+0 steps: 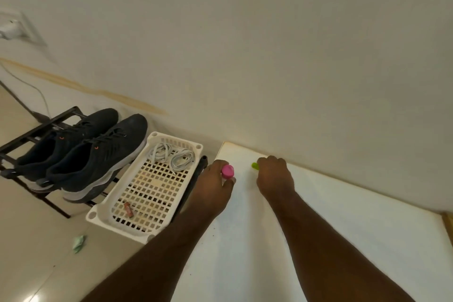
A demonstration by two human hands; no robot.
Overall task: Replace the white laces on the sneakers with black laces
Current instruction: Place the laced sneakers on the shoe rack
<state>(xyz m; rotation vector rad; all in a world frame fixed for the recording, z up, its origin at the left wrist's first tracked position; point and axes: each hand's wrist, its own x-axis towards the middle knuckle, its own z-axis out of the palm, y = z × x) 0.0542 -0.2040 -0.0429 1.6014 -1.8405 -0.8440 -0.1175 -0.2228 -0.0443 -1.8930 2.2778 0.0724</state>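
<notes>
Both hands [274, 176] curl, mostly hiding a green object [255, 166] and pink-capped item [228, 171].

Beside the white tray [144, 186], the left hand [212, 184] hides all but the pink cap [228, 171]; the right hand [274, 176] hides most of a green object [255, 166], its kind unclear.

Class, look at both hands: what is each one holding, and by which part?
The left hand has its grip just under the pink cap of a small container. The right hand curls over a small green object, mostly hidden, so the part gripped cannot be told.
</notes>
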